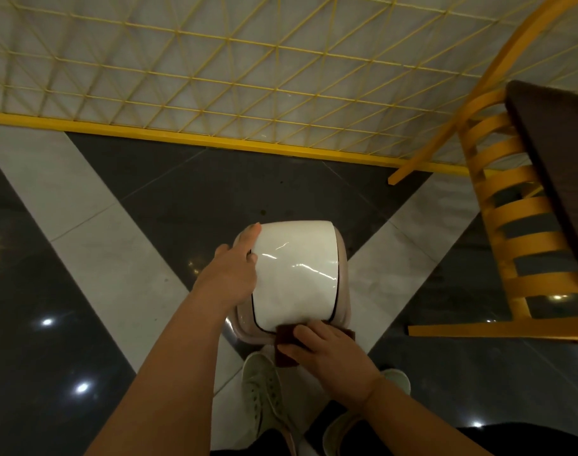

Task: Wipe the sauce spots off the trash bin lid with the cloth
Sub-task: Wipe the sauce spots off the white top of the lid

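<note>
- The right hand (pixel 327 348), low and just right of centre in the frame, lies on the cloth (pixel 286 348) with fingers bent over it, pressing the dark red-brown pad against the near edge of the bin.
- The cloth shows to the left of and beyond that hand; its near part hangs over the bin's front rim, and its far edge meets the lid.
- The left hand (pixel 230 274), centre frame, rests on the left side of the lid (pixel 294 274), fingers fairly straight, the forefinger reaching to the lid's far left corner and the thumb lying on the white face. It appears to steady the bin rather than grasp it.
- The lid is a glossy white curved panel set in a beige body, standing on the floor (pixel 189 192) at centre frame, just ahead of the person's pale shoes (pixel 261 393).
- No sauce spots are plain on the white surface; glare streaks cross it, so small marks may be hidden.
- Step in hand, as I judge it: wiping along the lid's near edge, with most of the visible face looking clean already.
- The next move likely calls for firm pressure and a stroke along the near seam, where sauce may lodge, while the left hand stops the lid from swinging.
- To the right stand a yellow chair (pixel 511 205) and a dark desk (pixel 557 153); a yellow wire grid (pixel 215 70) fills the top of the frame.
</note>
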Demonstrator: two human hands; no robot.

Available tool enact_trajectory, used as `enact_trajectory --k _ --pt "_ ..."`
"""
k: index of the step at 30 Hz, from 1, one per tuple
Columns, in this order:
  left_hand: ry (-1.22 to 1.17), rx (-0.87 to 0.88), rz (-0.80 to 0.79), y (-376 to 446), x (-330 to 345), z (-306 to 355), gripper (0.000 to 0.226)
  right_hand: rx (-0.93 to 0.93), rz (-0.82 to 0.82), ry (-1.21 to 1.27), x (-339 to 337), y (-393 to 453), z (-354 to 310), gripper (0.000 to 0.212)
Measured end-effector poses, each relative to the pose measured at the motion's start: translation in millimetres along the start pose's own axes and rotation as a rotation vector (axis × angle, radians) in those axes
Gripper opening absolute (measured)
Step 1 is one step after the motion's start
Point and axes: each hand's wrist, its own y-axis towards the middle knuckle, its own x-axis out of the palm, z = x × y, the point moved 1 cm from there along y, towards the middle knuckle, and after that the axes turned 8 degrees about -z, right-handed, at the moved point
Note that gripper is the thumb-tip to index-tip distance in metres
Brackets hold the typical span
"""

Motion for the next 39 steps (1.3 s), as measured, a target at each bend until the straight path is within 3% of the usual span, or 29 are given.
enact_trajectory --k 4,6,10,13,17,23,39 --pt "-0.018 0.013 -0.008 1.6 2.5 -3.8 0.052 0.120 -0.028 -0.026 -12.9 -32.2 26.9 0.057" --pt "-0.023 0.014 -0.022 2.8 4.6 -4.2 0.052 0.300 0.112 0.070 -16.9 -45.0 36.7 0.054" --pt "-0.050 0.022 -0.011 1.5 8.4 -2.3 0.051 0.736 0.541 0.504 -47.3 -39.7 42.9 0.048" --pt "-0.068 0.038 0.012 2.8 9.6 -1.3 0.052 0.875 0.667 0.736 -71.5 -9.6 55.8 0.043" --pt "-0.094 0.042 0.023 5.7 9.3 -1.5 0.054 0.823 0.538 0.728 -71.0 20.9 62.7 0.040" --pt "-0.130 0.046 0.050 8.9 9.1 4.1 0.054 1.033 0.429 0.859 -21.1 3.1 66.9 0.036" --pt "-0.272 0.054 0.225 34.2 4.3 29.7 0.054 1.104 0.432 0.877 -37.4 32.7 106.5 0.039"
